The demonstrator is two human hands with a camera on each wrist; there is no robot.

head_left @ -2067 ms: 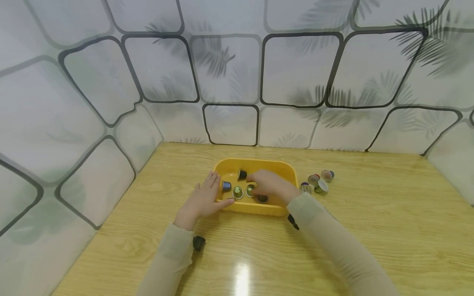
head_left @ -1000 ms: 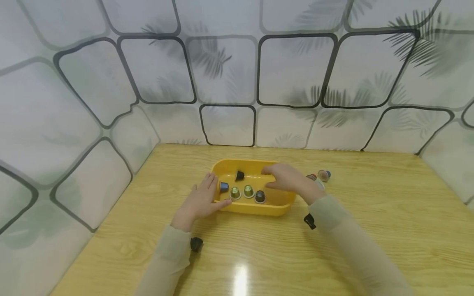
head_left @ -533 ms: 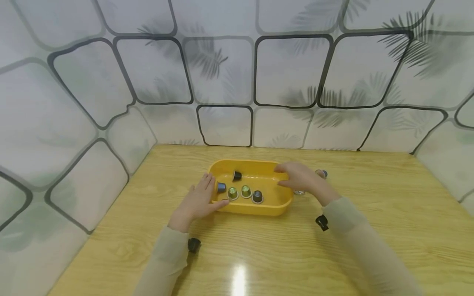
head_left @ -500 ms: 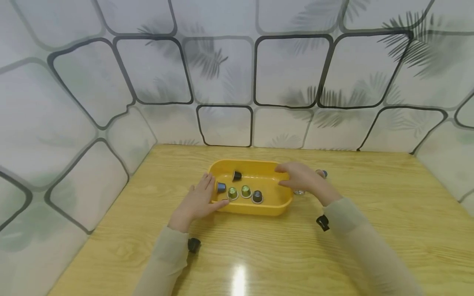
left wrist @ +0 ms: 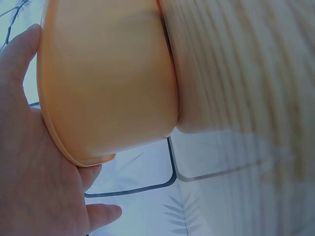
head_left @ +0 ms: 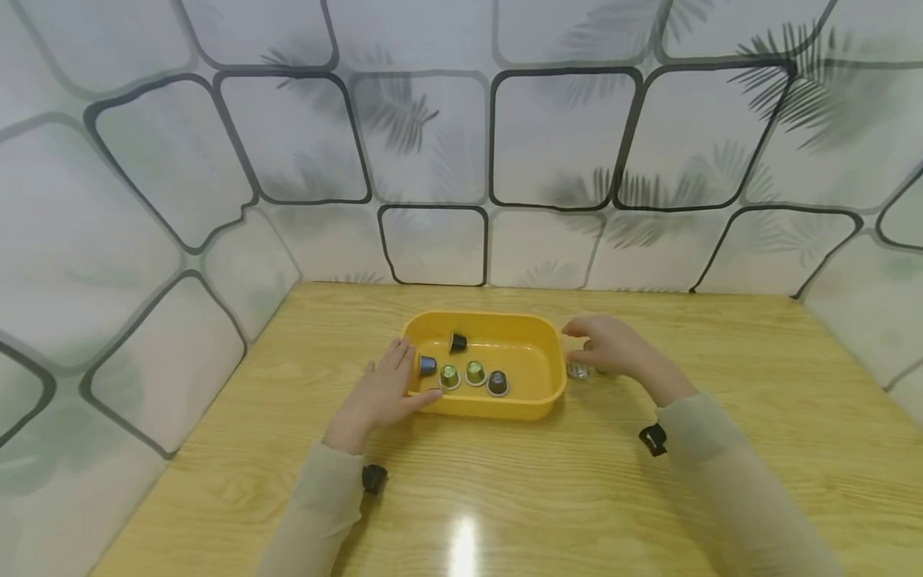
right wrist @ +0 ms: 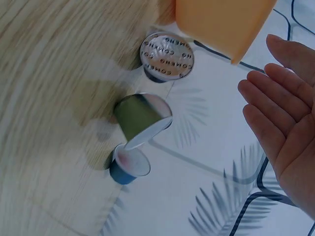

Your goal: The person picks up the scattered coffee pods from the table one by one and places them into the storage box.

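A: Which of the hands is sitting nearer the printed-lid coffee capsule (right wrist: 167,56)?

B: The right hand (head_left: 613,350) — it is hovering just off the right end of the yellow tray (head_left: 483,408), and the capsule is lying beside that same end, near the fingers. The tray's long axis is running left to right, and the left hand (head_left: 376,394) is resting at the opposite end, so the right side is mattering most, I'd judge.

A: Is either one gripping anything?

B: No. The right is holding nothing, its thumb and fingers standing apart; the left is laying straight fingers along the tray's left rim without clasping it.

A: And the count?

B: Five capsules are showing inside the tray: one blue capsule (head_left: 428,365), one black capsule (head_left: 458,343), two light-green capsules (head_left: 475,372) and one dark grey capsule (head_left: 497,382). The left hand may be hiding more. Right of the tray, four are lying on the surface (head_left: 548,481) — the printed-lid one, an olive-green capsule (right wrist: 135,116), a pale-lidded capsule (right wrist: 159,103) half hiding behind it, and a teal capsule (right wrist: 120,174).
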